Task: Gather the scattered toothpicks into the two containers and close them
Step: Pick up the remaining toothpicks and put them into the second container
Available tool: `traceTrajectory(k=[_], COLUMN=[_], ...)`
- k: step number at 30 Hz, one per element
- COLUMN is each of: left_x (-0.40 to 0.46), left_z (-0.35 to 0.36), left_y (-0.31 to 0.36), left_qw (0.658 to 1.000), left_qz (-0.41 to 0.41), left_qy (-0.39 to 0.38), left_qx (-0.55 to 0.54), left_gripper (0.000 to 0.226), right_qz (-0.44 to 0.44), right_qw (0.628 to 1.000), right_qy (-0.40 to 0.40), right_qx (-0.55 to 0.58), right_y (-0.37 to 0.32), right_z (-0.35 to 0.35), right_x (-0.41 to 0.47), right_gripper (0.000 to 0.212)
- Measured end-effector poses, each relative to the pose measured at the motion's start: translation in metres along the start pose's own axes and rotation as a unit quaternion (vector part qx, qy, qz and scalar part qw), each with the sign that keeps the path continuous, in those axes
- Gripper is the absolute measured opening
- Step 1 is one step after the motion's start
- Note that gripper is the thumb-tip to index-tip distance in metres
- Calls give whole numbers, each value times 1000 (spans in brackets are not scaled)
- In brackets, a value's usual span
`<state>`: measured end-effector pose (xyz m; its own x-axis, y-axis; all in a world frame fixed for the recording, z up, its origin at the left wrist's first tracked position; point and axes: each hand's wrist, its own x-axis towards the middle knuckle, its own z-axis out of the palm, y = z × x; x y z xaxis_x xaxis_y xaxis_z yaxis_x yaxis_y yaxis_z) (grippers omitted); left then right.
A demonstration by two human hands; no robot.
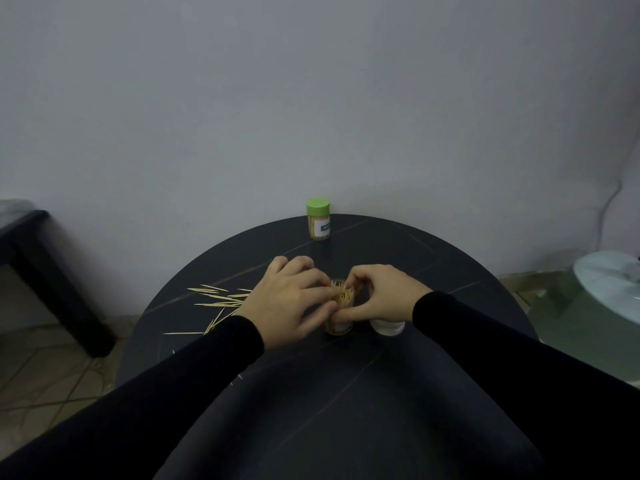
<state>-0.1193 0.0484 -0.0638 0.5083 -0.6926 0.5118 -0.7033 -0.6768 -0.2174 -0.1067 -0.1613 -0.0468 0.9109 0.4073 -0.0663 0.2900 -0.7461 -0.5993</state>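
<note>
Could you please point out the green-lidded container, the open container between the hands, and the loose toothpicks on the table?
green-lidded container (318,220): head view, on its clear body.
open container (341,295): head view, on the toothpicks at its mouth.
loose toothpicks (218,299): head view, mid-pile.

You're working in dim, flat light with a cool grey cast; the wall (311,98) falls off darker toward the corners. The dark counter (398,258) swallows shadows and shows no glare. Wide-angle distortion bends the edges, and your sleeves (519,358) lose detail.

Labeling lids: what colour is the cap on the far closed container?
Green cap, head view.
</note>
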Motion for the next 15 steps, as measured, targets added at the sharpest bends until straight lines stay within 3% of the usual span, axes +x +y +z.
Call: traceTrajectory(k=[8,12,15], left_x=[3,4,-6], left_z=[-1,-9,-5], left_y=[6,0,-7], left_qw=[996,974,950], left_qz=[-63,-203,-288], left_qy=[-43,-4,-81], left_qx=[-45,-100,-84], left_gripper=[50,51,36], right_qz=[-8,3,8], right_qw=[1000,1000,1000], right_qy=[1,-3,-16], right_qx=[5,5,-2], right_y=[3,1,0], right_z=[1,1,0], right_x=[0,2,3], right_gripper=[38,46,46])
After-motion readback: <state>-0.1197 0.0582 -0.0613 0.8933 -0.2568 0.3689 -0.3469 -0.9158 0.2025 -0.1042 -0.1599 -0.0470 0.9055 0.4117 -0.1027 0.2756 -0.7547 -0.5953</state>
